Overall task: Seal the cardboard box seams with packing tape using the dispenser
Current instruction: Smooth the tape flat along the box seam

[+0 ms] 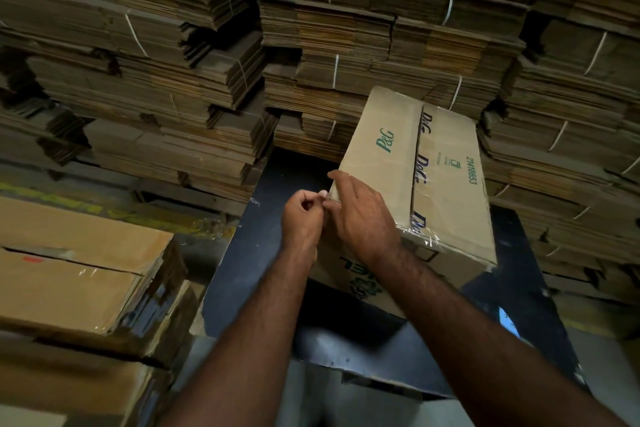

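A tan cardboard box [446,163] printed with green and blue P&G logos lies on a dark table [249,260], its top flaps closed along a centre seam. Clear packing tape [420,236] crosses the near end of the seam and wrinkles over the edge. My right hand [363,215] rests flat on the box's near left corner. My left hand [303,218] is right beside it, fingers pinched together at that corner; whether tape is between them I cannot tell. No tape dispenser is visible.
Strapped bundles of flat cardboard [166,80] are stacked high behind and on both sides. Two taped boxes [79,274] are piled at the left, next to the table. A grey floor [374,406] shows below the table's near edge.
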The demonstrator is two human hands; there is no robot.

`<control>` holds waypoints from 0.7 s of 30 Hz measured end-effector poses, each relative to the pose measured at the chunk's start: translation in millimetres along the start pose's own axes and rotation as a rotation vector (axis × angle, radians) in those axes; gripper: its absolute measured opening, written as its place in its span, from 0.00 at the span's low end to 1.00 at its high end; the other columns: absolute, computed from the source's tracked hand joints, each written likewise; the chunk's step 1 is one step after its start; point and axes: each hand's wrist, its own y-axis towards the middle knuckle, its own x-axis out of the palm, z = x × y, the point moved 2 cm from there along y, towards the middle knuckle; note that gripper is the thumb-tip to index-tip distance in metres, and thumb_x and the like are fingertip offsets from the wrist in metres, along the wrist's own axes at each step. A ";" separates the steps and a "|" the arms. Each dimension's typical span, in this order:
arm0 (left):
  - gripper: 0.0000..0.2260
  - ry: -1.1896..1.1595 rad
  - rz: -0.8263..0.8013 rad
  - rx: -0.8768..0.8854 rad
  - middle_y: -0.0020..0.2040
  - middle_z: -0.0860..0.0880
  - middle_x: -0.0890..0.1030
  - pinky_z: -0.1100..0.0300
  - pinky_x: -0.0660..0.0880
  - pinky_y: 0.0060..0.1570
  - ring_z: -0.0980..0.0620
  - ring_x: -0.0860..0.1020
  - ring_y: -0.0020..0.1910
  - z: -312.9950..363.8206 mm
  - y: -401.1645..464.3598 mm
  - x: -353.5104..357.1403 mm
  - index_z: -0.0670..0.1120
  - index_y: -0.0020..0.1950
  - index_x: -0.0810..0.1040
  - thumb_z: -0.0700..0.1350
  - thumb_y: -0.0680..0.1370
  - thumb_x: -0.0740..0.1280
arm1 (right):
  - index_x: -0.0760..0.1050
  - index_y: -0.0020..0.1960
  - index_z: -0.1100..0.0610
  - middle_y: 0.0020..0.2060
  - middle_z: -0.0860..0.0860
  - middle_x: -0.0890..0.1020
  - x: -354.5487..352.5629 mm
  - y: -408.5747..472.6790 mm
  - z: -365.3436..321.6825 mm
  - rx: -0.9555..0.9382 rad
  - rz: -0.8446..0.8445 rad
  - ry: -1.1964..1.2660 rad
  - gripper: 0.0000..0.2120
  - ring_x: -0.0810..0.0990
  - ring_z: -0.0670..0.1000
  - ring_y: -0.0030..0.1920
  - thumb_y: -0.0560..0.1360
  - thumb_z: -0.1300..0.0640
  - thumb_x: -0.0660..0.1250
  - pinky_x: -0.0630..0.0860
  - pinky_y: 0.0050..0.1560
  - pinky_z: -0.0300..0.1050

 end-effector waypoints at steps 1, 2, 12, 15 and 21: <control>0.06 0.005 0.000 0.000 0.43 0.48 0.81 0.54 0.76 0.38 0.50 0.79 0.42 -0.5 0.9 -1.9 0.51 0.46 0.77 0.51 0.78 0.71 | 0.63 0.74 0.53 0.66 0.53 0.75 0.0 0.0 0.5 0.012 -0.005 0.012 0.23 0.73 0.52 0.66 0.81 0.50 0.63 0.67 0.68 0.49; 0.08 0.021 0.007 0.011 0.44 0.50 0.80 0.55 0.74 0.38 0.50 0.78 0.43 -0.1 1.5 -4.4 0.51 0.47 0.75 0.51 0.77 0.72 | 0.62 0.73 0.52 0.66 0.53 0.76 -0.4 -0.2 1.4 0.020 -0.014 0.030 0.24 0.73 0.53 0.66 0.80 0.50 0.64 0.68 0.67 0.49; 0.16 0.089 0.003 0.319 0.63 0.55 0.79 0.59 0.73 0.64 0.58 0.77 0.63 8.4 -38.7 3.6 0.48 0.68 0.78 0.48 0.83 0.60 | 0.57 0.73 0.53 0.62 0.56 0.79 -1.2 0.8 11.8 0.045 -0.017 0.125 0.31 0.78 0.57 0.60 0.76 0.53 0.69 0.74 0.57 0.48; 0.31 0.125 -0.185 0.208 0.70 0.50 0.76 0.52 0.70 0.69 0.53 0.74 0.68 9.2 -30.0 9.2 0.51 0.73 0.73 0.67 0.78 0.54 | 0.54 0.76 0.54 0.61 0.56 0.79 -1.6 0.7 11.7 0.065 -0.046 0.094 0.38 0.80 0.58 0.58 0.73 0.57 0.72 0.76 0.55 0.48; 0.26 0.260 -0.471 0.388 0.78 0.60 0.63 0.59 0.59 0.73 0.59 0.62 0.75 17.2 -4.7 0.2 0.71 0.73 0.63 0.73 0.76 0.44 | 0.57 0.77 0.55 0.68 0.55 0.74 -18.1 -18.8 24.8 -0.014 -0.083 0.051 0.37 0.74 0.54 0.66 0.73 0.48 0.68 0.72 0.67 0.52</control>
